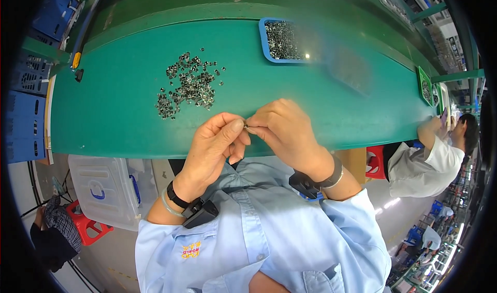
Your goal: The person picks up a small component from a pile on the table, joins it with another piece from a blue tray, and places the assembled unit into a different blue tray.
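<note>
Both my hands meet over the near edge of the green table, fingertips pinched together around a small metal piece (246, 126). My left hand (218, 140) grips it between thumb and forefinger, its other fingers curled below. From the other side my right hand (283, 128) pinches the same piece. Fingers cover most of it, so its exact shape cannot be told. Beyond my left hand, a loose pile of small shiny metal pieces (194, 86) lies spread on the table. Farther back stands a blue tray (265, 43) filled with many similar small pieces.
The green tabletop (119, 96) carries the pile. A blurred patch hides the blue tray's right part. Green trays (425, 86) sit at the far right, near a seated co-worker (427, 163). A lidded plastic box (103, 189) and blue crates (26, 127) stand at the left.
</note>
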Tool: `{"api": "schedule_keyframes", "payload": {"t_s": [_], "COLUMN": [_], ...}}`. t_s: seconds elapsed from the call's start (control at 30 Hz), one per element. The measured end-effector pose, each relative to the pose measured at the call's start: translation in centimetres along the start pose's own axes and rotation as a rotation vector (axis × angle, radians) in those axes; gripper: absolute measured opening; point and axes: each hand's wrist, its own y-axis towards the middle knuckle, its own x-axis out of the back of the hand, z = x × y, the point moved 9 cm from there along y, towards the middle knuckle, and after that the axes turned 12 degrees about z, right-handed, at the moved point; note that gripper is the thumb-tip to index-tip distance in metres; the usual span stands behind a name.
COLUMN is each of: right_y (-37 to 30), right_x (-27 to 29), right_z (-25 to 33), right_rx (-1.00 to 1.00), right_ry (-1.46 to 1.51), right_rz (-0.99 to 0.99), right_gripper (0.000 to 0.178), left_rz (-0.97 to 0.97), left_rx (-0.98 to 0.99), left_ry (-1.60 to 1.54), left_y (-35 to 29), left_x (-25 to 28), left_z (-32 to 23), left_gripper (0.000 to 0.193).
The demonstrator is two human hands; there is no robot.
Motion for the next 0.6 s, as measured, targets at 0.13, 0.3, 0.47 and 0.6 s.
{"api": "schedule_keyframes", "payload": {"t_s": [0.13, 0.3, 0.47, 0.6], "right_y": [-0.1, -0.3, -0.8, -0.7], "right_x": [0.1, -0.1, -0.7, -0.6], "right_z": [0.1, 0.0, -0.9, -1.2], "right_rx": [0.01, -0.006, -0.086, -0.077], "right_ry": [0.012, 0.077, 0.214, 0.102], "right_rz": [-0.02, -0.045, -0.07, -0.026], "right_gripper": [0.018, 0.019, 0.02, 0.017], "left_rz": [-0.006, 0.027, 0.075, 0.035], "left_rx": [-0.012, -0.044, -0.085, -0.033], "left_ry": [0.021, 0.018, -0.052, 0.031], "left_y": [0.1, 0.4, 0.9, 1.0], "left_x": [0.2, 0.1, 0.3, 0.6], "left_z": [-0.1, 0.1, 0.6, 0.7], "left_gripper": [0.016, 0.014, 0.014, 0.014]}}
